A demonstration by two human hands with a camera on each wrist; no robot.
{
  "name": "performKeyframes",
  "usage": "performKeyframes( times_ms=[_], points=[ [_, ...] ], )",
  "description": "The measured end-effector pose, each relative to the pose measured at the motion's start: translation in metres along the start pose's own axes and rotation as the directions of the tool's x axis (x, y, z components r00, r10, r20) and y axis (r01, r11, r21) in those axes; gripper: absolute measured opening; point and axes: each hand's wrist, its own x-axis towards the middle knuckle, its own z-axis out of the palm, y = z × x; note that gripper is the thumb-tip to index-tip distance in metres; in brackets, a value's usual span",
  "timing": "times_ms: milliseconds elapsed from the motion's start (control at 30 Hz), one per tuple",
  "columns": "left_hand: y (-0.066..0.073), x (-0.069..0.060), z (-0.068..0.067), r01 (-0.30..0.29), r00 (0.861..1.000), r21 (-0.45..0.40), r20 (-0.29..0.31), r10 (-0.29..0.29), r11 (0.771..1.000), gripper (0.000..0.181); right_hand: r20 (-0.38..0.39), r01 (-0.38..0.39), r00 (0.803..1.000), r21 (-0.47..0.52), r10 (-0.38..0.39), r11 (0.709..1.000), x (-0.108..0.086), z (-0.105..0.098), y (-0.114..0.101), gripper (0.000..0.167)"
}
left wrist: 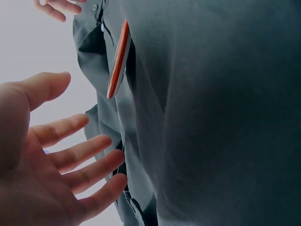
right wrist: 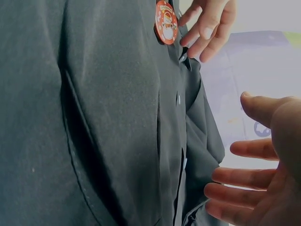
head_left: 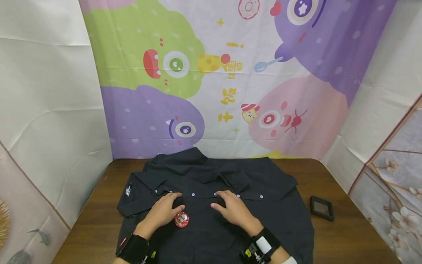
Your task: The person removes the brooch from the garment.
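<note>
A black button-up shirt [head_left: 211, 234] is spread across the table, its row of pale buttons running sideways. On the shirt lies a round red badge [head_left: 181, 219] with a cartoon figure, seen nearly edge-on in the left wrist view [left wrist: 119, 60]. My left hand [head_left: 161, 211] is over the shirt just left of the badge, thumb near it but apart; its fingers are spread and hold nothing. My right hand [head_left: 235, 211] is over the shirt by the button row, fingers extended and nothing in them. Whether fingertips touch the cloth is hard to tell.
A small black square frame [head_left: 321, 208] with a dark window lies on the brown table [head_left: 349, 238], right of the shirt. Behind the table hangs a cartoon-print cloth [head_left: 227, 139], with white sheeting [head_left: 52, 84] at the sides.
</note>
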Motion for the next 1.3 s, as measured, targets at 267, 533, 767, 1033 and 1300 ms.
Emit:
performKeyframes(
  times_ms=[267, 533, 767, 1033, 1300],
  points=[
    [-0.001, -0.002, -0.001, 0.003, 1.000, 0.005, 0.001, -0.003, 1.000, 0.047, -0.009, 0.012, 1.000, -0.003, -0.012, 1.000, 0.001, 0.004, -0.003, 0.053],
    [-0.001, -0.003, 0.000, -0.005, 1.000, 0.002, -0.007, 0.005, 1.000, 0.046, 0.003, 0.018, 1.000, 0.013, -0.018, 1.000, 0.002, 0.008, -0.004, 0.054],
    [0.000, -0.002, 0.002, -0.024, 1.000, 0.005, -0.016, 0.024, 1.000, 0.045, -0.003, 0.019, 1.000, 0.020, -0.019, 1.000, 0.005, 0.008, -0.007, 0.051],
    [-0.003, 0.000, -0.002, -0.008, 1.000, -0.016, -0.003, 0.008, 1.000, 0.047, 0.023, 0.030, 0.999, 0.020, -0.031, 0.999, 0.005, 0.011, -0.007, 0.052],
    [-0.006, 0.001, 0.001, -0.029, 1.000, 0.006, -0.003, 0.029, 1.000, 0.048, 0.029, 0.029, 0.999, 0.012, -0.029, 1.000, 0.007, 0.013, -0.010, 0.051]
  ],
)
